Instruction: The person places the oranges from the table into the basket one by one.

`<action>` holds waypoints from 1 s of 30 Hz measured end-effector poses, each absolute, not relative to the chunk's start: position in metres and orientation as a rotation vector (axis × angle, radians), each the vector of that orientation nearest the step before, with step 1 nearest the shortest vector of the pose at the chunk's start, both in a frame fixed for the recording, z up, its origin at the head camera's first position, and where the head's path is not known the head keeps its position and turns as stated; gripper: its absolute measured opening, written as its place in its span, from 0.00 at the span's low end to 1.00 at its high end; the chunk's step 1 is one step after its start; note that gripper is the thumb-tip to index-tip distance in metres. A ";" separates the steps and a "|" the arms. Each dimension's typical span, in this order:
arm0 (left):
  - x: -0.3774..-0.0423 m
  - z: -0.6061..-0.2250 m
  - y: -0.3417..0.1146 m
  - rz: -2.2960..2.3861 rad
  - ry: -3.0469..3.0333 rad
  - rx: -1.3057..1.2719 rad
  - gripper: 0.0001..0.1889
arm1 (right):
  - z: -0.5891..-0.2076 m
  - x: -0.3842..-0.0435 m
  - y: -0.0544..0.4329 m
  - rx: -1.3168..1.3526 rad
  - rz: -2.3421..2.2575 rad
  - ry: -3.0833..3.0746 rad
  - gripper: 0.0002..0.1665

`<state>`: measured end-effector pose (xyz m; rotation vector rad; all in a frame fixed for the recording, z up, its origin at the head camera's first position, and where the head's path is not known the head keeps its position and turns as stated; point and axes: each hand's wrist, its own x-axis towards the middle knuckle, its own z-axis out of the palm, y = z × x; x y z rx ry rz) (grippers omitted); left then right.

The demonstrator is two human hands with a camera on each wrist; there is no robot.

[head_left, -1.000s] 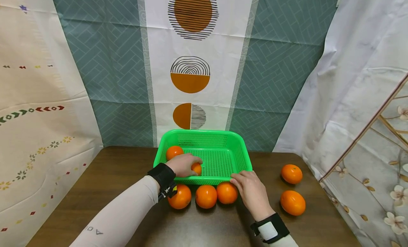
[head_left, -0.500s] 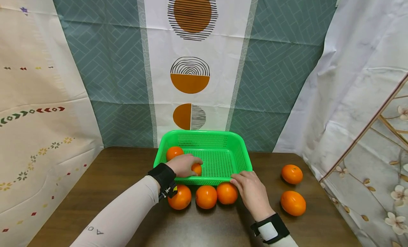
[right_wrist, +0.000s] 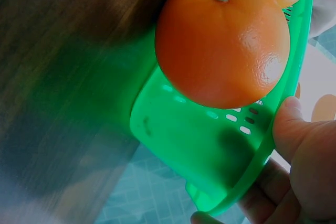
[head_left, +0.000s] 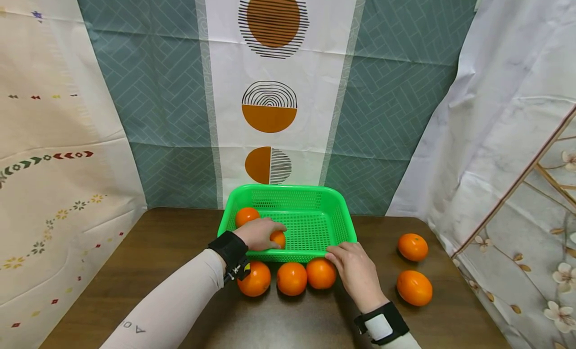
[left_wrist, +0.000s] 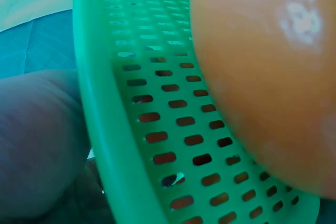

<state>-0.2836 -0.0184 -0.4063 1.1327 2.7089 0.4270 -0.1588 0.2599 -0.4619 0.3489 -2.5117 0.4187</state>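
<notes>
A green plastic basket (head_left: 288, 188) with slotted walls stands at the back of the table. Reaching over its front rim, my left hand (head_left: 258, 234) grips a small orange (head_left: 278, 239) inside it, partly covered by the fingers. Another orange (head_left: 246, 216) lies in the basket's left back part. My right hand (head_left: 357, 274) holds the front right corner of the rim; in the right wrist view the thumb (right_wrist: 291, 124) lies on one side and fingers on the other. A large orange (left_wrist: 273, 77) fills the right of the left wrist view, beside the slotted wall.
Three oranges sit in a row before the basket: left (head_left: 254, 279), middle (head_left: 292, 279) and right (head_left: 321, 273), near my right hand. Two more, a back one (head_left: 412, 247) and a front one (head_left: 414, 288), lie on the table's right. A patterned cloth (head_left: 270, 64) hangs behind.
</notes>
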 end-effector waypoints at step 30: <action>-0.259 -0.404 -0.042 0.592 3.046 1.192 0.26 | -0.463 -0.159 0.260 0.364 0.415 -2.495 0.06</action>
